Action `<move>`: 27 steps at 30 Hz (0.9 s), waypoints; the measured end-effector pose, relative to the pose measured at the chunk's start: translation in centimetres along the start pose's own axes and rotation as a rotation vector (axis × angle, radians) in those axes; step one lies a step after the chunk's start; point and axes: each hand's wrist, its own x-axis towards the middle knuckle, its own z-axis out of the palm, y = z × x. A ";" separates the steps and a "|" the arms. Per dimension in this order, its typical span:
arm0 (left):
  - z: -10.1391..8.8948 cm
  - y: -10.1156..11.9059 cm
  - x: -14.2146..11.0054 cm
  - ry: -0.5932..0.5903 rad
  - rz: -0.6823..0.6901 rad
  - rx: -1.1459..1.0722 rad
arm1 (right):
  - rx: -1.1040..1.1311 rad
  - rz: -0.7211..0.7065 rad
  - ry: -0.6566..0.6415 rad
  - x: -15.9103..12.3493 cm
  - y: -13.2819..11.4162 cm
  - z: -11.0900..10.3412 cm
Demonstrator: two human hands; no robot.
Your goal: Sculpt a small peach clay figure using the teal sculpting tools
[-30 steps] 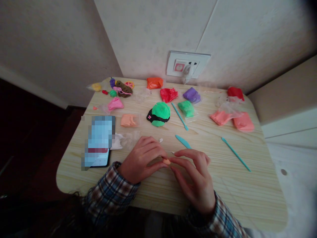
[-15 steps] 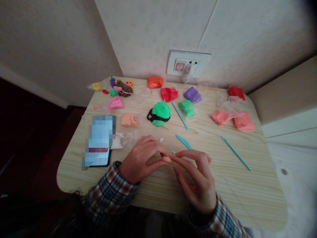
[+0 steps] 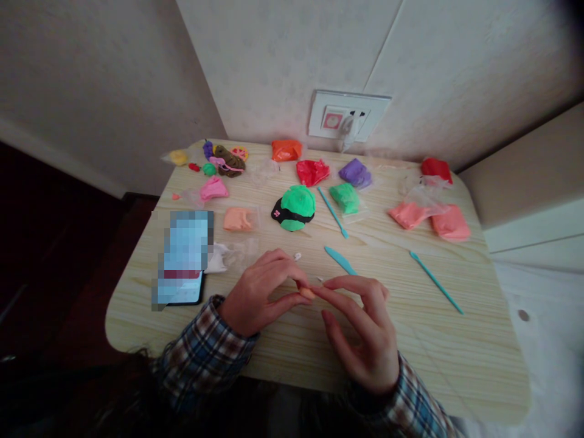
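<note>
Between the thumb and index finger of my left hand [image 3: 264, 295] is a small lump of peach modelling clay [image 3: 308, 293]. The index fingertip of my right hand [image 3: 362, 331] meets the clay from the right, while its thumb hangs apart below and the other fingers are spread. Just beyond my fingers lie a small white piece [image 3: 297, 257] and a blue plastic clay knife [image 3: 340, 260]. Farther back sits a green and black clay cap [image 3: 294, 208] with a pink bow on its brim.
A phone [image 3: 187, 258] lies at the left, beside white clay [image 3: 216, 258] in a bag. Bags of peach [image 3: 238, 219], green [image 3: 345, 198], purple [image 3: 356, 174] and coral clay [image 3: 449, 222] surround the cap. Two blue tools [image 3: 333, 213] [image 3: 437, 282] lie right. Small clay models [image 3: 228, 161] stand back left.
My hands are almost still; the left keeps its pinch on the peach clay and the right fingertip stays against it. The whole view has shifted very slightly.
</note>
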 end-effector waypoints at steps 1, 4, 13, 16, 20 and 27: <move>0.0 0.0 0.0 -0.001 -0.003 -0.003 | 0.006 -0.002 -0.008 0.0 0.0 0.0; 0.0 0.0 -0.1 -0.009 -0.006 0.001 | 0.015 -0.010 -0.028 0.0 0.0 -0.1; 0.0 0.3 0.1 -0.007 0.019 -0.001 | -0.029 0.012 0.016 0.1 0.0 0.1; 0.0 0.3 0.2 -0.004 0.036 -0.015 | -0.008 0.053 0.076 0.2 0.1 0.1; 0.1 0.4 0.2 -0.021 0.036 -0.015 | 0.003 0.051 0.094 0.4 -0.1 0.2; -0.1 0.4 0.2 -0.035 0.020 -0.089 | 0.014 0.039 0.105 0.5 -0.3 0.3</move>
